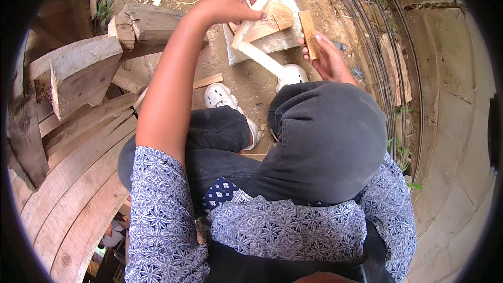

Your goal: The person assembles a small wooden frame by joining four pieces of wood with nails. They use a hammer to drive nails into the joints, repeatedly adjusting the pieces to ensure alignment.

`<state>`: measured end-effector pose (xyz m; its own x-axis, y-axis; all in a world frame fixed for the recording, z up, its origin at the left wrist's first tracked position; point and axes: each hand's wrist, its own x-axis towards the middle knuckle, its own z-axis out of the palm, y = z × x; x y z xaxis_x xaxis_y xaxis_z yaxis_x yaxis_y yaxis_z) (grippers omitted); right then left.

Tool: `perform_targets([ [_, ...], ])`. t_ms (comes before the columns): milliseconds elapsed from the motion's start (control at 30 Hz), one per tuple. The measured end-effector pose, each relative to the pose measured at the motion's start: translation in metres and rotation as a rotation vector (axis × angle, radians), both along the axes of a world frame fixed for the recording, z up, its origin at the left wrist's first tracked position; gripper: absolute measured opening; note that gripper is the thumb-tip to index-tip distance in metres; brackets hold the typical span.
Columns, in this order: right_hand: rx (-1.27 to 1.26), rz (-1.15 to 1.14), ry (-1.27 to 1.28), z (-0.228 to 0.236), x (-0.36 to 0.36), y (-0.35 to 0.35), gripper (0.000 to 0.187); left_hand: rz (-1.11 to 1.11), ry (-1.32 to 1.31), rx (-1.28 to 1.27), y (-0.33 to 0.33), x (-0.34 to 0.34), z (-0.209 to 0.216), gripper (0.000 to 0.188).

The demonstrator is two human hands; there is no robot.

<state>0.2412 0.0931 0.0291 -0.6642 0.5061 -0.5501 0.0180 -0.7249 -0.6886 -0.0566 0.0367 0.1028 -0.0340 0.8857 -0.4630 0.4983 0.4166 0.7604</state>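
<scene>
My left hand [230, 4] reaches far forward, thumb and fingers closed in a pinch on a pale wood strip [242, 35]. Beneath it a light wooden block [277, 20] rests on a flat whitish slab [291, 1] on the ground. From the strip's lower end another pale strip [262, 60] slants down to my right shoe. Beyond my right knee, my right hand [331, 58] grips a small flat tan wooden piece [309, 34], held upright beside the slab. Fingers wrap its near end, thumb on its side.
Rough timber chunks [86, 73] and long planks [78, 204] are piled on the left. Dark rods [374, 36] run along the right, next to a pale wall [456, 126]. My white shoes [220, 97] are on dirt strewn with wood shavings.
</scene>
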Motion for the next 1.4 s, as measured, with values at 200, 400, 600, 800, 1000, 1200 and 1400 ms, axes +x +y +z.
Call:
perform_targets([
  [200, -0.029, -0.008, 0.065, 0.004, -0.012, -0.014, 0.043, 0.008, 0.167, 0.037, -0.002, -0.018, 0.029, 0.036],
  [400, 0.351, 0.013, -0.064, -0.01, -0.03, -0.009, 0.049, 0.143, 0.241, 0.443, 0.0, -0.005, 0.049, 0.038],
  [600, 0.59, 0.096, 0.03, -0.03, -0.062, 0.025, 0.047, 0.115, 0.53, 0.613, 0.004, 0.004, 0.016, 0.039],
  [800, 0.688, 0.212, -0.055, -0.05, -0.074, 0.034, 0.042, 0.019, 0.582, 0.654, 0.003, 0.01, -0.017, 0.04],
  [1000, 0.791, 0.163, -0.004, -0.066, -0.077, 0.039, 0.041, -0.08, 0.493, 0.686, 0.011, 0.02, -0.018, 0.039],
  [1200, 0.815, 0.126, -0.049, -0.064, -0.08, 0.039, 0.041, -0.135, 0.444, 0.636, 0.013, 0.023, -0.011, 0.035],
  [1400, 0.843, 0.156, -0.075, -0.062, -0.083, 0.039, 0.044, -0.082, 0.533, 0.65, 0.008, 0.027, -0.023, 0.035],
])
